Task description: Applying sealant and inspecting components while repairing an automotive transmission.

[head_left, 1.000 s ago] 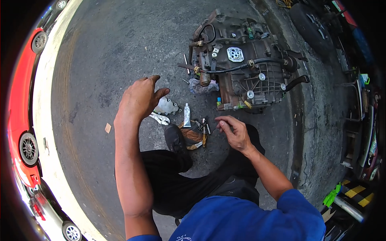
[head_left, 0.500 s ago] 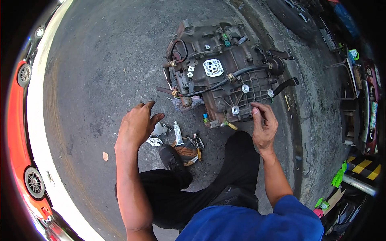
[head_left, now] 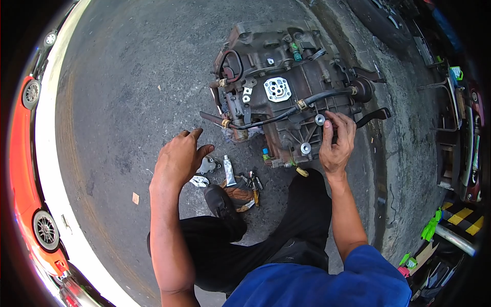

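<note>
A large, grimy vehicle gearbox point(head_left: 302, 77) sits on the ground in front of me. On its upper face is a bright machined plate point(head_left: 277, 89) with holes, and a black hose point(head_left: 271, 122) runs across its near part. My right hand point(head_left: 337, 143) hovers over the near right of the housing, thumb and fingers apart beside a shiny round boss point(head_left: 320, 119); whether it touches the casing I cannot tell. Off to the left, my left hand point(head_left: 178, 157) hangs in the air with fingers spread, holding nothing. It partly hides a grey metal cover point(head_left: 208, 165) lying below it.
By my shoe point(head_left: 221, 204) lie a silver squeeze tube point(head_left: 229, 171), a brown and grey cloth item point(head_left: 240, 194) and some small hand tools point(head_left: 254, 183). A tyre point(head_left: 381, 23) is at the far right. A red car point(head_left: 23, 169) stands along the left edge.
My right hand has moved a little farther forward over the gearbox, closer to the round boss. The left hand keeps nearly the same pose. The view has shifted slightly.
</note>
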`<act>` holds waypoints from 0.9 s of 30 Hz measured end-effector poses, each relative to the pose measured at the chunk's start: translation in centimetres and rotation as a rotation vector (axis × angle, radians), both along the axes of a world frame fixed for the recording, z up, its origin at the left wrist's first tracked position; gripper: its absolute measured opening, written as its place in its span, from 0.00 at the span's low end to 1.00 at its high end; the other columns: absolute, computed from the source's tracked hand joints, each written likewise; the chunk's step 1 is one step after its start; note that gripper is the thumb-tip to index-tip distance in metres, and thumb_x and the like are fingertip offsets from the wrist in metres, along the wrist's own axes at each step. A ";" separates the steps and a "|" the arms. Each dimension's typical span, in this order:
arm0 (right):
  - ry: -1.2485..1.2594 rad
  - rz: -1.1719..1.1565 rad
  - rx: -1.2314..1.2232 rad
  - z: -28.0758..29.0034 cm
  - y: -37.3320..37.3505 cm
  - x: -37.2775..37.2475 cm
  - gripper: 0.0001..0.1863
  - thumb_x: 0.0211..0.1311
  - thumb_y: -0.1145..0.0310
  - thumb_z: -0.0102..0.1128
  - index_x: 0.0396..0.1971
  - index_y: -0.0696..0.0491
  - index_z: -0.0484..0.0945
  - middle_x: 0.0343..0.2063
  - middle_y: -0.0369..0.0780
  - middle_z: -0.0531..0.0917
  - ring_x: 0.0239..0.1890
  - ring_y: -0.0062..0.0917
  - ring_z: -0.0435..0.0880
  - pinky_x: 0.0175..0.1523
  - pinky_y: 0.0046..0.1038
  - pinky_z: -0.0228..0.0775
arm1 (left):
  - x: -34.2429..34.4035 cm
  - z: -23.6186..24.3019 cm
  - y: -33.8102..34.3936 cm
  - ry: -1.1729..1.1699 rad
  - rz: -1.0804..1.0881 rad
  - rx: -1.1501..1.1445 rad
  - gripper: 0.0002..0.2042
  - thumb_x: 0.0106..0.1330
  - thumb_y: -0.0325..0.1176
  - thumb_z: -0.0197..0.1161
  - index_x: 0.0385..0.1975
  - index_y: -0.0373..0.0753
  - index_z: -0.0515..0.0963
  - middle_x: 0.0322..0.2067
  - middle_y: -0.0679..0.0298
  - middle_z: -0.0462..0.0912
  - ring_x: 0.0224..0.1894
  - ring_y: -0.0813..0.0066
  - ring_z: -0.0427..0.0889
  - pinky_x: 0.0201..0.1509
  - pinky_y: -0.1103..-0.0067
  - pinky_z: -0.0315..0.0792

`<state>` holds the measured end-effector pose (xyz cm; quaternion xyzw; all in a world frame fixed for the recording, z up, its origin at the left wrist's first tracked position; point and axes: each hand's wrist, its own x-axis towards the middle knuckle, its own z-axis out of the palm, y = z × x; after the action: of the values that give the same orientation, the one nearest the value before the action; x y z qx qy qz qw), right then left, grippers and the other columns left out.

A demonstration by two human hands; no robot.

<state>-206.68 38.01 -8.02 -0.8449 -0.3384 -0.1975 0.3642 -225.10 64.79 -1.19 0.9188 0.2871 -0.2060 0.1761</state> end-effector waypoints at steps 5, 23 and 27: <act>-0.049 -0.006 0.001 -0.8 0.5 0.3 0.10 0.63 0.73 0.56 0.41 0.59 0.80 0.40 0.46 0.78 0.44 0.38 0.76 0.50 0.37 0.66 | -0.2 -0.2 0.0 -0.017 -0.007 0.011 0.25 0.65 0.49 0.60 0.57 0.41 0.74 0.42 0.49 0.81 0.47 0.50 0.81 0.51 0.62 0.74; -0.050 -0.043 0.035 -1.3 0.3 0.2 0.11 0.65 0.71 0.54 0.43 0.59 0.79 0.41 0.46 0.78 0.45 0.39 0.75 0.52 0.38 0.64 | -0.1 0.2 -0.6 -0.029 0.002 0.013 0.25 0.65 0.49 0.60 0.56 0.40 0.75 0.45 0.48 0.81 0.48 0.50 0.80 0.52 0.61 0.74; -0.057 -0.048 0.045 -1.5 0.2 0.3 0.11 0.65 0.71 0.54 0.42 0.59 0.79 0.41 0.46 0.78 0.45 0.39 0.75 0.52 0.38 0.64 | -0.1 0.2 -0.8 -0.037 -0.011 0.022 0.24 0.66 0.49 0.59 0.56 0.40 0.75 0.44 0.48 0.81 0.48 0.50 0.81 0.52 0.61 0.74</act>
<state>-206.43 38.23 -9.49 -0.8383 -0.3238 -0.2379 0.3685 -225.20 63.97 -0.94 0.9259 0.2809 -0.1868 0.1702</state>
